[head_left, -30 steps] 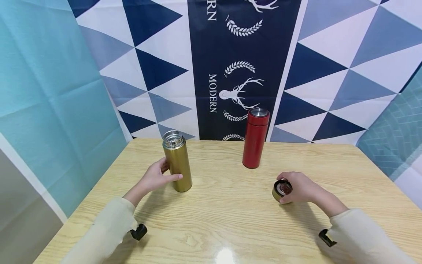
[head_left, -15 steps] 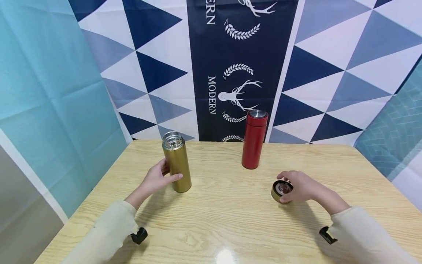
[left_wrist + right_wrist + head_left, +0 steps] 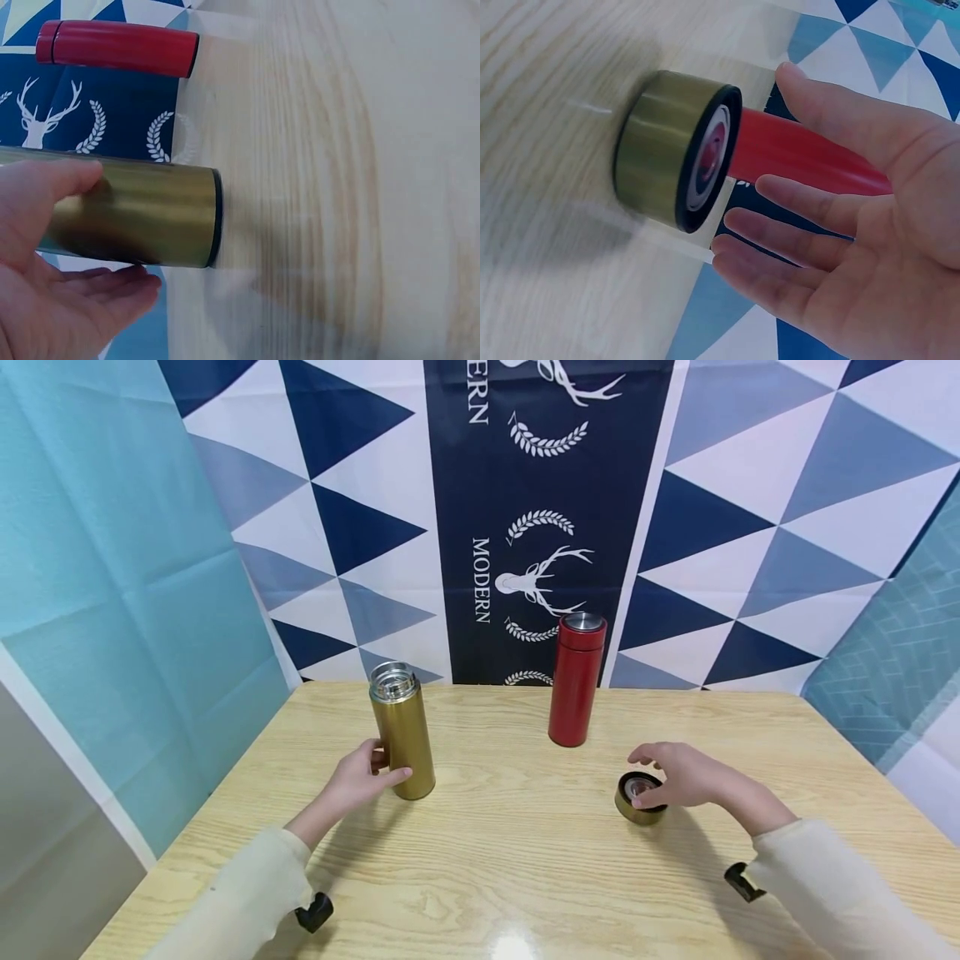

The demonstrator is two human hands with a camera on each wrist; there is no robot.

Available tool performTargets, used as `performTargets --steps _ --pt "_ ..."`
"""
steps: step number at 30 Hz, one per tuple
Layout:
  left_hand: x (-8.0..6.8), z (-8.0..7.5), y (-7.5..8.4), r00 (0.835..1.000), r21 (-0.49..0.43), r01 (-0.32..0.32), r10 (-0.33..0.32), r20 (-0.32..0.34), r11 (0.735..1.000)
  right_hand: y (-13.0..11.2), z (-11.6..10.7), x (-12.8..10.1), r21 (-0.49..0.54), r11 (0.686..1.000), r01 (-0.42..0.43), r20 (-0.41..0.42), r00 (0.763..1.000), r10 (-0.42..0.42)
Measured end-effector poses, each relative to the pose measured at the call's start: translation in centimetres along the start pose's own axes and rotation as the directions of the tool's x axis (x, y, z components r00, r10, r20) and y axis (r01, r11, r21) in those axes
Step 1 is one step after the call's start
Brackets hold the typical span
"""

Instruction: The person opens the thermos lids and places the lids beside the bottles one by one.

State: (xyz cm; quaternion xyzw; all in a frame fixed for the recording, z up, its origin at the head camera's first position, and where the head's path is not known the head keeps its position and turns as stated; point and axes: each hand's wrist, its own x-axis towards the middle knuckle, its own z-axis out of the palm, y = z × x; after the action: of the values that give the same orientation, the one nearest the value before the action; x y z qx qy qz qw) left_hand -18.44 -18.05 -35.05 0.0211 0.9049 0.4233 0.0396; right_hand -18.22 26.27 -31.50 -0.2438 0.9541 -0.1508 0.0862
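Left hand (image 3: 358,779) gripped the upright gold flask (image 3: 402,731), thumb and fingers around it; right hand (image 3: 678,772) hovered, fingers spread, over the cap (image 3: 639,798) on the table (image 3: 510,852).

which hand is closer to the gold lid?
Right. The right hand hovers open just over the gold lid, apart from it. The left hand is far across the table, holding the gold flask.

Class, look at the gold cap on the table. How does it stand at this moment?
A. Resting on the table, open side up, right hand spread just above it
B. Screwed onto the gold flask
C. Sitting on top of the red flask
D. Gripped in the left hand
A: the gold cap sits on the table with its inside facing up, the right hand spread open above it, while the left hand holds the uncapped gold flask.
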Motion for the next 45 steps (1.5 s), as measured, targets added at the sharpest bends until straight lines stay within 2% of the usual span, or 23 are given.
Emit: performTargets --steps 9,19,26,30,35,45 --pt "-1.2 0.7 -0.2 1.0 0.021 0.029 -0.029 -0.006 0.999 0.0 -0.8 0.3 0.01 1.0 0.028 0.02 0.999 -0.029" --pt "-2.3 1.2 0.0 0.999 0.092 0.032 -0.03 -0.03 0.995 -0.2 -2.0 0.9 -0.023 0.998 0.057 -0.057 0.997 -0.059" --pt "-3.3 1.6 0.3 0.998 0.116 0.057 -0.058 0.009 0.992 -0.6 -3.1 1.2 -0.041 0.998 0.05 -0.079 0.995 -0.054" --pt "-3.6 1.7 0.8 0.995 0.098 0.08 -0.085 0.055 0.992 -0.8 -3.5 1.3 -0.044 0.998 0.04 -0.087 0.995 -0.043" --pt "-3.9 1.7 1.5 0.99 0.023 0.094 -0.096 0.102 0.995 -0.9 -3.8 1.5 -0.05 0.999 0.019 -0.094 0.995 -0.024" --pt "-3.8 2.5 2.2 0.984 -0.077 0.108 -0.095 0.15 0.991 -0.9 -5.2 2.4 -0.053 0.998 0.019 -0.117 0.993 -0.025"
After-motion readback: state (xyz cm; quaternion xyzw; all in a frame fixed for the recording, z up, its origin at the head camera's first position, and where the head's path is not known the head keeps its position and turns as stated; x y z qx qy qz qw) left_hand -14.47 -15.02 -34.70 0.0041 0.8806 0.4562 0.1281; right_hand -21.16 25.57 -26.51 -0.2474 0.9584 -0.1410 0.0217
